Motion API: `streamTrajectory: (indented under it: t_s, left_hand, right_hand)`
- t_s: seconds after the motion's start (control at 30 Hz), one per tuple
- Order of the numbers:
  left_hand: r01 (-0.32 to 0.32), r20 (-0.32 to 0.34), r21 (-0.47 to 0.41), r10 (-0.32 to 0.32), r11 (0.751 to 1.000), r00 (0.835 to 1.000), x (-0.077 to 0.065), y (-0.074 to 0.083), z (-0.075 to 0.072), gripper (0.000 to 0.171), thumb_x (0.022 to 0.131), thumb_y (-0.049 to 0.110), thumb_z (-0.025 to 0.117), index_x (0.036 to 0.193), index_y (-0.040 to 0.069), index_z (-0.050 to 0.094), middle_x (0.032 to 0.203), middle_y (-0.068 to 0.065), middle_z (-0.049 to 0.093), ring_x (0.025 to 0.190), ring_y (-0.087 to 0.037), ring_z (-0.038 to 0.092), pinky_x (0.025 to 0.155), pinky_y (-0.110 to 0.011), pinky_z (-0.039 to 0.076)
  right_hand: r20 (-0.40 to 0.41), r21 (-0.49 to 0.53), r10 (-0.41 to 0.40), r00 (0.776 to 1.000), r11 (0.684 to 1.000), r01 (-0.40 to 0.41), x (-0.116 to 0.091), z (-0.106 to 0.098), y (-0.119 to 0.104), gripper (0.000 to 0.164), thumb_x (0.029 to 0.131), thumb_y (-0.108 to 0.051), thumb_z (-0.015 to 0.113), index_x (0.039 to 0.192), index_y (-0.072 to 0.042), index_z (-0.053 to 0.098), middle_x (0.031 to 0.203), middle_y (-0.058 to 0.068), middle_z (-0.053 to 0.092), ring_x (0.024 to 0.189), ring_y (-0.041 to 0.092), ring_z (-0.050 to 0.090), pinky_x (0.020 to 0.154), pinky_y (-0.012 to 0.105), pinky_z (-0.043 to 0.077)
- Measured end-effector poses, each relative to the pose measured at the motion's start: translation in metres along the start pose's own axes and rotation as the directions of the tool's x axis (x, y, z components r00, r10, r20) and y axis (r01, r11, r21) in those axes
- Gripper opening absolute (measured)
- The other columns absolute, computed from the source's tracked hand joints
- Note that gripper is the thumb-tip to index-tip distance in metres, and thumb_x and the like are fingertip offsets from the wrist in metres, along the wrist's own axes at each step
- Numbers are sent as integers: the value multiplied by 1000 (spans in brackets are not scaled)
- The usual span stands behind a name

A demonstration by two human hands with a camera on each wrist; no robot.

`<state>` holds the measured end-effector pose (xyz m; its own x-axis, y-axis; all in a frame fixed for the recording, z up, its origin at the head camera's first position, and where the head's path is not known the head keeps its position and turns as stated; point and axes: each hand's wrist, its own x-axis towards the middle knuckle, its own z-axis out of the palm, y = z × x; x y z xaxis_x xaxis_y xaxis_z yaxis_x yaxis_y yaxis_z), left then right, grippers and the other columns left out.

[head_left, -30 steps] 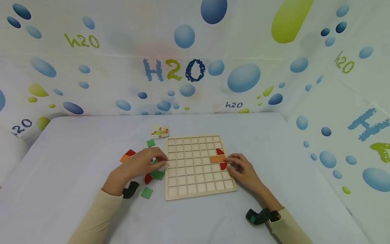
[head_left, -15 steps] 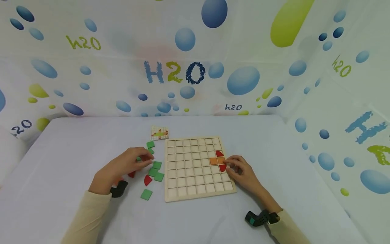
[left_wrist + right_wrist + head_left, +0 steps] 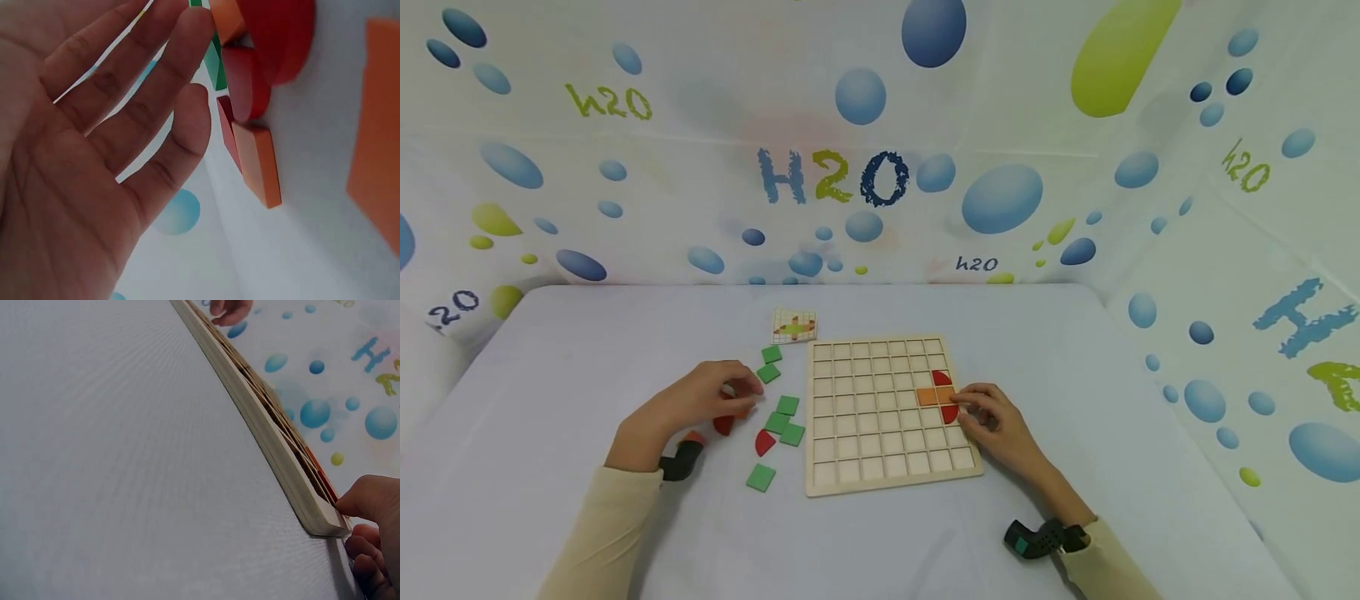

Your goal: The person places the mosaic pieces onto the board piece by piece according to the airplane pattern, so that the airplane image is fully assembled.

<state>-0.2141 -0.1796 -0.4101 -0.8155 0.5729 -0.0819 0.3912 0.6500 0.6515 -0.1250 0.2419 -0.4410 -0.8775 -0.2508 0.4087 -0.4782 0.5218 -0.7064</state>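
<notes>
My left hand hovers over loose pieces left of the grid board, its fingers loosely bent and holding nothing. Close by its fingertips lie red pieces and orange ones, partly hidden beneath the hand. In the left wrist view an orange block and rounded red pieces sit beside the fingertips. My right hand rests at the board's right edge, fingertips touching the rim. Two orange squares lie in the board's cells there, with a red quarter-round above and another below.
Several green squares and a red quarter-round are scattered between my left hand and the board. Behind them lies a small pattern card, next to the board's far left corner. A printed cloth backdrop rises behind the table.
My left hand has moved left from the board's left edge to the red and orange pieces, uncovering several green squares. My right hand has stayed at the board's right edge.
</notes>
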Motion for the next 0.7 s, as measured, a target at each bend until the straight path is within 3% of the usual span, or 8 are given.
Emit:
streamTrajectory:
  t_s: [0.13,0.3,0.43,0.57,0.7]
  left_hand:
    - [-8,-2,2,8,1000,1000,-2,-2,-5,18,87,14,73,100,3,68,95,-3,66,88,-19,61,83,-42,55]
    - [-12,12,-13,12,1000,1000,-3,-9,-8,18,86,17,74,96,3,68,84,0,63,76,-14,58,73,-30,53]
    - [-7,20,-29,8,1000,1000,-4,-13,-8,20,86,18,75,97,3,70,80,2,62,71,-13,56,66,-25,50]
    - [36,39,-24,-35,999,999,-6,-15,-8,25,83,19,77,101,4,71,85,1,61,76,-15,54,68,-26,49]
    - [65,55,-18,-64,998,996,-7,-15,-7,30,80,19,80,105,4,70,87,-1,58,81,-18,52,68,-27,48]
  right_hand:
    - [0,2,8,1000,1000,-8,-1,2,9,28,85,11,66,113,9,66,113,27,56,81,27,52,64,27,45]
    - [-8,-15,17,1000,1000,-17,-5,5,24,29,85,10,66,114,6,66,114,22,57,81,20,51,65,23,43]
    - [-11,-4,11,1000,1000,-11,-3,2,7,28,85,12,65,112,9,66,112,25,57,79,23,51,64,22,43]
    - [-17,4,1,1000,1000,0,-4,5,17,28,84,11,66,112,8,66,112,25,57,80,26,51,64,22,42]
    - [-12,-10,18,1000,1000,-18,-6,8,36,29,86,7,67,115,2,68,115,18,57,83,20,51,66,21,43]
